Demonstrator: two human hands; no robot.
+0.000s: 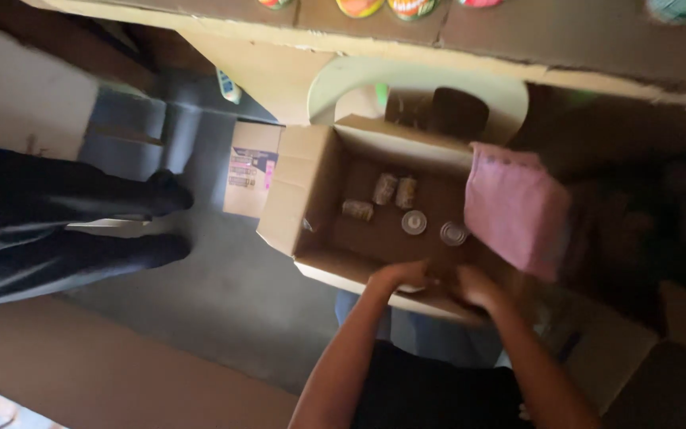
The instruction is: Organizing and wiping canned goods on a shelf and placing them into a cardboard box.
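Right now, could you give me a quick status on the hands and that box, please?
Both hands, left and right, on near edge of open cardboard box. Several small cans inside. Pink cloth draped over right side.

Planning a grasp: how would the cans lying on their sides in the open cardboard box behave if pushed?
The side-lying cans would probably roll across the flat box floor. They look rigid, likely heavy for their size. The upright cans nearby seem steadier, likelier to slide.
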